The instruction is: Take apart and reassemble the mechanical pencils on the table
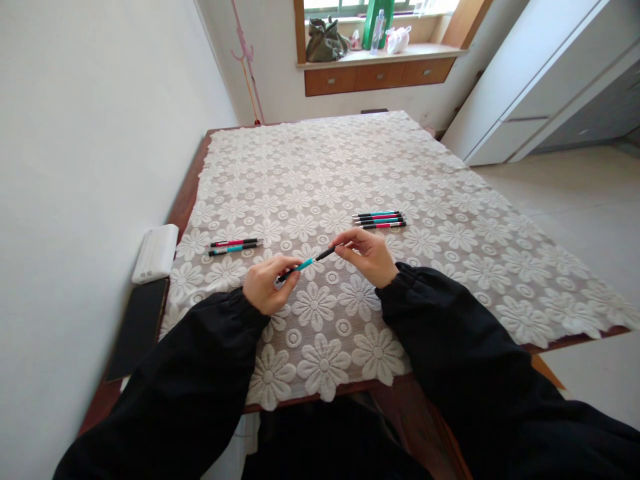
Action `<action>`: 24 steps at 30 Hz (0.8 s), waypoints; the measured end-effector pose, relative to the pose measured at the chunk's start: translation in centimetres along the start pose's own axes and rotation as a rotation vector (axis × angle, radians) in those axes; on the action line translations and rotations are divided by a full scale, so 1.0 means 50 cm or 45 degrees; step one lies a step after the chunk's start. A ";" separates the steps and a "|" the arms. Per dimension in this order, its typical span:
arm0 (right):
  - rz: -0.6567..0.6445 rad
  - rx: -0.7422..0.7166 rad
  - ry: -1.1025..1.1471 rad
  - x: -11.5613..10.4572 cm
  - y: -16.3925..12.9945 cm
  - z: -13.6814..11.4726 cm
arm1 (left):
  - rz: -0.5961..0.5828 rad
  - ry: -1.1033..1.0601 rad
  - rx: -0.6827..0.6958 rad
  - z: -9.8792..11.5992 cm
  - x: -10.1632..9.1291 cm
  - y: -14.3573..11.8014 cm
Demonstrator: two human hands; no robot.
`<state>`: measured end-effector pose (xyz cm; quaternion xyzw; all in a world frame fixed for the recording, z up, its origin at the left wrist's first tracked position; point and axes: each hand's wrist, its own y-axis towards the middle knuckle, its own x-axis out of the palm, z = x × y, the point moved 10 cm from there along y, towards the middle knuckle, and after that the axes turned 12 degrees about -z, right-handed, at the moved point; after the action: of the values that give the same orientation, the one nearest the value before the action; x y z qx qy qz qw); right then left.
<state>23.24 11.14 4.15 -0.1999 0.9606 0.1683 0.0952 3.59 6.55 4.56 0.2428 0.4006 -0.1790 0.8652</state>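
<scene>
A wooden table (185,193) fills the middle of the room, covered by a white lace cloth (350,173) with a flower pattern. Left of the table rises a plain white wall (75,133). Beyond the table's far end, a window (360,5) lets in daylight above a wooden sill with drawers (380,73). A pink coat stand (245,60) leans in the corner left of that sill. Right of the table stands a white cabinet (540,87) on a pale tiled floor (575,200).

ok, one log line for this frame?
left hand: holds teal pen | right hand: pinches its black end | two pens left on tablecloth | four pens right
</scene>
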 end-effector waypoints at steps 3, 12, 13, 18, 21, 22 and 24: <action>-0.022 0.001 -0.010 0.006 0.001 -0.001 | -0.012 -0.010 0.006 0.001 0.001 0.001; -0.037 -0.009 -0.048 0.012 0.001 -0.004 | -0.057 -0.048 0.005 0.000 0.008 0.001; -0.043 -0.013 -0.052 0.013 0.001 -0.005 | -0.060 -0.050 0.006 0.000 0.008 0.002; -0.061 -0.030 -0.086 0.016 0.001 -0.009 | -0.058 -0.055 0.013 0.002 0.008 0.001; -0.063 -0.026 -0.121 0.017 0.001 -0.007 | -0.052 -0.048 0.001 0.000 0.007 0.001; -0.065 -0.024 -0.128 0.017 0.001 -0.006 | -0.052 -0.043 -0.005 -0.001 0.007 0.001; -0.070 -0.025 -0.142 0.018 0.001 -0.006 | -0.047 -0.033 -0.016 -0.002 0.006 0.000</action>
<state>22.38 10.74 4.21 -0.2176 0.9462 0.1858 0.1511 3.71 6.58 4.27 0.2276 0.3948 -0.1956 0.8684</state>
